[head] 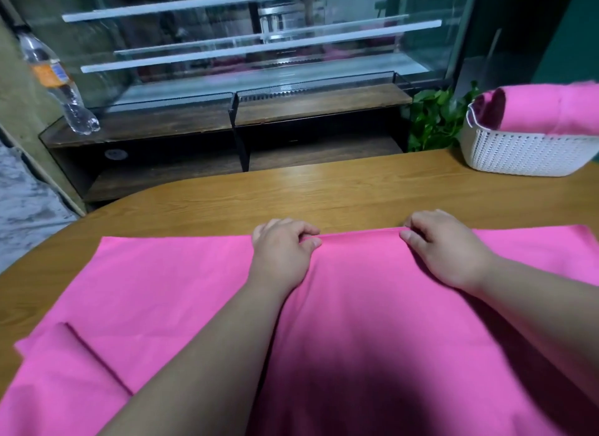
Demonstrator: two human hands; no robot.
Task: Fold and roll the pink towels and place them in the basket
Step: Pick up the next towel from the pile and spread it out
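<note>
Upper right of frame: white basket [518,153] on the bench [324,189] already holds at least one rolled towel [544,111], so part of the job looks done. The flat towel [162,289] at centre lies unrolled, with more pink cloth [64,370] at lower left; its layers are hard to tell apart. Left hand [282,254] and right hand [444,250] sit apart at the flat towel's far edge, each grip pinched on the hem, fingers curled over, thumb against it, likely starting a fold or roll.
</note>
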